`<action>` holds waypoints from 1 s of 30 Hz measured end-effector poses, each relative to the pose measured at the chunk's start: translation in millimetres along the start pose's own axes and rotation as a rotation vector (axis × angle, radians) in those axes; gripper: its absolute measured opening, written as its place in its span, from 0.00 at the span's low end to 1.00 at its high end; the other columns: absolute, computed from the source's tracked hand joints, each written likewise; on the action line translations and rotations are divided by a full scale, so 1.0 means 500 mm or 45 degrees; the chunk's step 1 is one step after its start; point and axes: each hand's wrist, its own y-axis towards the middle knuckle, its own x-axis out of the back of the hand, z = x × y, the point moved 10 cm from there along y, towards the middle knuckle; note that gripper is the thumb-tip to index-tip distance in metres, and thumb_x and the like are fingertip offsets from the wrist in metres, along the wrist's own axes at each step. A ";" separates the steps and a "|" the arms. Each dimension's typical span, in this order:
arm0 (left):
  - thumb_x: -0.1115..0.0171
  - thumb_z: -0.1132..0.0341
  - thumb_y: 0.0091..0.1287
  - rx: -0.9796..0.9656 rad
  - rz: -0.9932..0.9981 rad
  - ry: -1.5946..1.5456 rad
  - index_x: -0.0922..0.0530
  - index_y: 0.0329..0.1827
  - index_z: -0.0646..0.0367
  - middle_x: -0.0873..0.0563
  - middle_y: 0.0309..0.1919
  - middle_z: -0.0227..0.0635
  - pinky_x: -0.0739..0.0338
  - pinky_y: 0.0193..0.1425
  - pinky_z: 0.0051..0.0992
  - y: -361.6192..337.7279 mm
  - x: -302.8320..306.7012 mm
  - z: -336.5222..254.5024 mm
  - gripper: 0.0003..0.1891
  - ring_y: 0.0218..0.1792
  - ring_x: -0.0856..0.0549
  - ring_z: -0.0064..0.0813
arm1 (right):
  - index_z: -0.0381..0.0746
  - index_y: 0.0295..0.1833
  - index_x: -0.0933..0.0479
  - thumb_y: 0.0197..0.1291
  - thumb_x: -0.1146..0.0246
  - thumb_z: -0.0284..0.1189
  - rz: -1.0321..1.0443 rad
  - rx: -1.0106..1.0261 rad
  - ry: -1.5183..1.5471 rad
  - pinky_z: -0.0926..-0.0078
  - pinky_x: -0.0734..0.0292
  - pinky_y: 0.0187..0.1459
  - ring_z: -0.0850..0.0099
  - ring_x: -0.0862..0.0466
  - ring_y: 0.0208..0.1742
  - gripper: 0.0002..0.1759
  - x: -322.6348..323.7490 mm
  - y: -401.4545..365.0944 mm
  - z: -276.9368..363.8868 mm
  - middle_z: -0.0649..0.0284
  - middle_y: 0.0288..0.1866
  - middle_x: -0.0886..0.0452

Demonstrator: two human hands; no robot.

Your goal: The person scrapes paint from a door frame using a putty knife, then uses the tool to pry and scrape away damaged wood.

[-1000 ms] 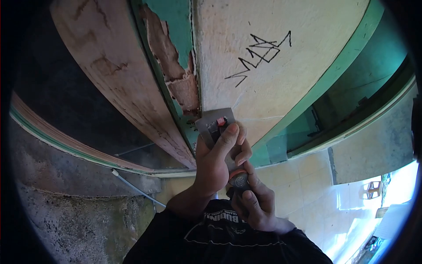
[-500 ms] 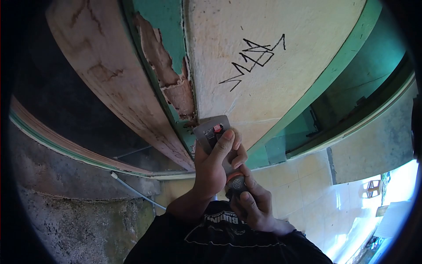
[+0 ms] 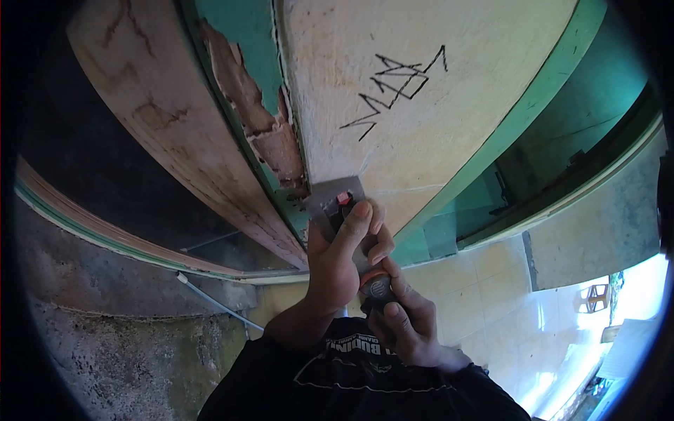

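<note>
A scraper with a wide grey metal blade [image 3: 323, 196] and a red-and-black label is in both my hands. My left hand [image 3: 340, 256] wraps round the blade, thumb pressed on its face just below the label. Lower down, my right hand [image 3: 411, 326] closes around the dark handle [image 3: 379, 289], which has an orange collar. The blade's far edge lies against the cream wall [image 3: 421, 140], beside its left corner. Just left of that corner, a green-painted wooden frame [image 3: 253, 63] has a broken, peeling brown patch [image 3: 274, 144].
Black zigzag marks [image 3: 397, 88] are drawn on the wall above the blade. A brown-stained post [image 3: 168, 126] runs along the left. Pale floor tiles [image 3: 477, 295] lie below, with a thin pole [image 3: 221, 305] at left and a small brown stool [image 3: 594, 299] far right.
The wall and frame have shifted slightly left and up in my view. The scraper's blade end has moved a little upward, with both hands keeping their hold.
</note>
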 end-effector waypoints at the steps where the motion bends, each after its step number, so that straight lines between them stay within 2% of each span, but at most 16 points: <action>1: 0.49 0.64 0.72 0.004 0.009 0.011 0.31 0.32 0.62 0.28 0.26 0.30 0.38 0.19 0.17 0.001 0.002 0.003 0.12 0.18 0.29 0.18 | 0.33 0.74 0.57 0.71 0.54 0.33 0.002 0.016 -0.005 0.88 0.40 0.19 0.84 0.35 0.17 0.33 0.000 0.003 0.004 0.58 0.38 0.26; 5: 0.50 0.64 0.72 0.018 0.044 -0.066 0.31 0.32 0.61 0.28 0.26 0.29 0.37 0.19 0.17 0.006 -0.017 -0.008 0.12 0.18 0.29 0.18 | 0.33 0.74 0.58 0.72 0.54 0.34 0.015 0.038 -0.017 0.87 0.40 0.19 0.84 0.36 0.17 0.33 -0.008 0.000 0.014 0.58 0.37 0.26; 8: 0.50 0.64 0.72 -0.052 -0.040 0.034 0.31 0.32 0.61 0.28 0.27 0.29 0.37 0.20 0.17 0.002 -0.005 -0.010 0.11 0.19 0.29 0.18 | 0.32 0.74 0.57 0.72 0.55 0.34 0.033 0.013 0.008 0.87 0.40 0.19 0.84 0.36 0.16 0.32 -0.006 -0.003 0.011 0.58 0.37 0.26; 13: 0.49 0.63 0.72 -0.028 0.027 -0.038 0.31 0.33 0.61 0.28 0.27 0.29 0.39 0.20 0.17 0.005 -0.010 -0.007 0.11 0.19 0.29 0.18 | 0.32 0.74 0.58 0.72 0.55 0.34 -0.002 0.016 0.021 0.87 0.41 0.19 0.84 0.36 0.16 0.32 -0.007 0.002 0.018 0.58 0.37 0.25; 16: 0.49 0.64 0.72 -0.038 0.069 -0.017 0.32 0.33 0.61 0.29 0.27 0.29 0.38 0.20 0.18 0.005 -0.019 -0.010 0.11 0.19 0.29 0.18 | 0.32 0.74 0.58 0.72 0.55 0.34 0.055 0.038 0.024 0.87 0.41 0.19 0.85 0.35 0.16 0.33 -0.010 0.002 0.023 0.57 0.39 0.25; 19: 0.49 0.63 0.72 -0.087 0.016 0.052 0.32 0.34 0.61 0.29 0.27 0.30 0.38 0.20 0.17 0.008 -0.012 -0.018 0.11 0.19 0.29 0.18 | 0.33 0.74 0.57 0.72 0.54 0.34 0.000 0.032 0.013 0.87 0.41 0.19 0.85 0.35 0.17 0.33 -0.005 0.006 0.015 0.57 0.41 0.24; 22: 0.48 0.63 0.72 0.021 0.018 -0.045 0.32 0.33 0.61 0.29 0.27 0.30 0.37 0.21 0.17 0.005 -0.013 -0.007 0.11 0.19 0.29 0.19 | 0.32 0.74 0.57 0.71 0.54 0.35 -0.006 0.020 0.015 0.87 0.41 0.19 0.85 0.35 0.17 0.33 -0.009 0.003 0.018 0.57 0.41 0.24; 30: 0.49 0.63 0.72 -0.039 0.041 -0.014 0.32 0.33 0.61 0.29 0.26 0.30 0.38 0.21 0.17 0.012 -0.031 -0.026 0.12 0.19 0.30 0.18 | 0.32 0.74 0.57 0.72 0.54 0.36 0.014 0.090 -0.038 0.87 0.41 0.18 0.85 0.34 0.17 0.33 -0.012 0.008 0.036 0.57 0.40 0.23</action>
